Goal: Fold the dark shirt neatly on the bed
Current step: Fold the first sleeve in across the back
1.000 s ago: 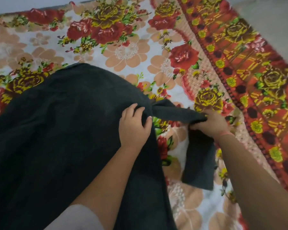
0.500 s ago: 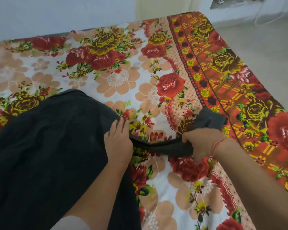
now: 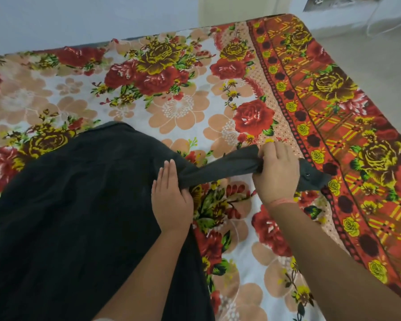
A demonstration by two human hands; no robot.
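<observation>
The dark shirt (image 3: 79,216) lies spread over the left and near part of the bed (image 3: 171,89), which has a floral cover. One sleeve (image 3: 220,169) stretches out to the right across the flowers. My left hand (image 3: 171,195) rests flat, fingers together, on the shirt where the sleeve joins the body. My right hand (image 3: 276,172) is closed around the sleeve near its far end. The cuff (image 3: 313,179), with a small button, sticks out past that hand onto the red border.
The bed's right edge, with a red and yellow patterned border (image 3: 357,158), runs diagonally. Beyond it is pale floor (image 3: 380,66). A light wall (image 3: 79,17) stands behind the bed's far edge.
My right hand has pulled the sleeve out to the right, from hanging bent to stretched nearly straight. My left hand has flattened on the shirt. The view has tilted up, showing more of the bed.
</observation>
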